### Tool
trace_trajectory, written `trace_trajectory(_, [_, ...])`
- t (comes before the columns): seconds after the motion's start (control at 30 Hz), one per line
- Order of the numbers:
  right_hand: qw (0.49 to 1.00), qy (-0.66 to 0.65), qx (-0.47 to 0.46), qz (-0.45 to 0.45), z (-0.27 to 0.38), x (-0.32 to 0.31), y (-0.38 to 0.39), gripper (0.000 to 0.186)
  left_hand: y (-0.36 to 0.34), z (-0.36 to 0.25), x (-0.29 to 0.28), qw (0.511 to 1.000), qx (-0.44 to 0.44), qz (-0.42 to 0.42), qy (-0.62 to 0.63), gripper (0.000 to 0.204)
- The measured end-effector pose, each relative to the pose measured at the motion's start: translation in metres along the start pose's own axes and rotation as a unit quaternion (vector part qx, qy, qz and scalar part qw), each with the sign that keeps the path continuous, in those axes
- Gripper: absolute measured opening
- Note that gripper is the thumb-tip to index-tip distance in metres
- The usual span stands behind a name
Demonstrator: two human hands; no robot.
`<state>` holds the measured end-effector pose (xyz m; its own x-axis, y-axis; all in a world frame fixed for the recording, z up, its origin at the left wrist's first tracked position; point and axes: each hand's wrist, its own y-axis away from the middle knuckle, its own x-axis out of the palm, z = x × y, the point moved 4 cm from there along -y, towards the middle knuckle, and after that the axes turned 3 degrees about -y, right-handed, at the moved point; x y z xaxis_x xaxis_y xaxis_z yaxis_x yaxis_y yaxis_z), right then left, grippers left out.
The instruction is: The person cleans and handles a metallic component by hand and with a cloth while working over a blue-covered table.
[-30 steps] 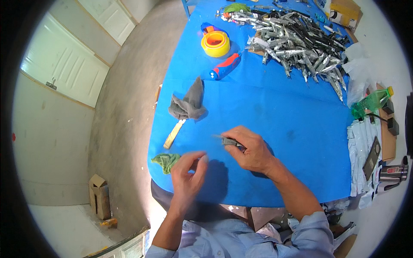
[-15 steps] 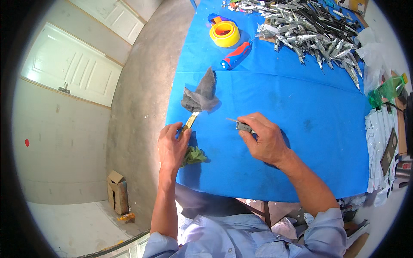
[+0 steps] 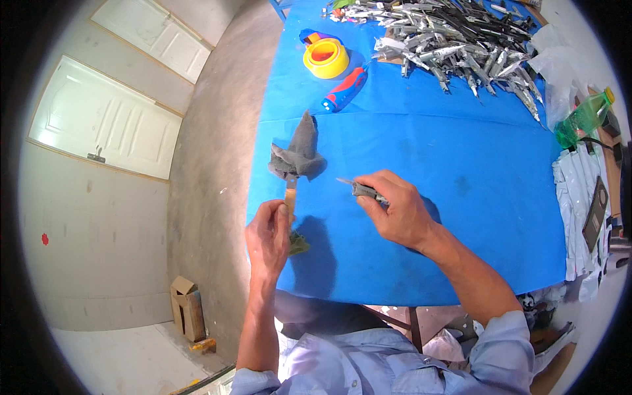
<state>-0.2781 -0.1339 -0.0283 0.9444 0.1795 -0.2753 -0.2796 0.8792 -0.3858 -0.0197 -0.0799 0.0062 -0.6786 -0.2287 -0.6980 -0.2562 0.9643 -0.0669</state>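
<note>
My left hand (image 3: 268,236) pinches a flat gold-coloured strip (image 3: 290,196) between thumb and fingers, held upright over the blue table. The strip's far, greyer end meets the lower edge of a crumpled grey cloth (image 3: 297,153); whether they touch, I cannot tell. Partly behind this hand lies a green crumpled piece (image 3: 299,243), perhaps cloth or leaf. A small grey-handled tool (image 3: 366,191) with a thin pointed blade, like a craft knife, is gripped in my right hand (image 3: 403,209). Its tip points left, toward the strip, with a gap between them.
A blue cloth (image 3: 421,141) covers the table. Farther off are a yellow tape roll (image 3: 326,58), a red-and-blue handled tool (image 3: 345,90) and a large heap of silver and black pieces (image 3: 454,46). At the right edge lie a green bottle (image 3: 583,118) and white plastic packets (image 3: 574,204).
My left hand has raised the strip and turned it more upright; its shadow on the table has grown. The right hand keeps its hold on the grey tool. The whole view has shifted slightly.
</note>
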Motion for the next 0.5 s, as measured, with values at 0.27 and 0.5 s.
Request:
trace_trajectory(0.27, [0.988, -0.127, 0.055, 0.071, 0.008, -0.003, -0.003, 0.027, 0.022, -0.032, 0.027, 0.965, -0.027, 0.087, 0.246, 0.027])
trace_trajectory(0.5, [0.954, -0.237, 0.154, 0.104, 0.003, 0.001, 0.002, 0.032, 0.022, -0.041, 0.035, 0.969, -0.03, 0.078, 0.235, 0.023])
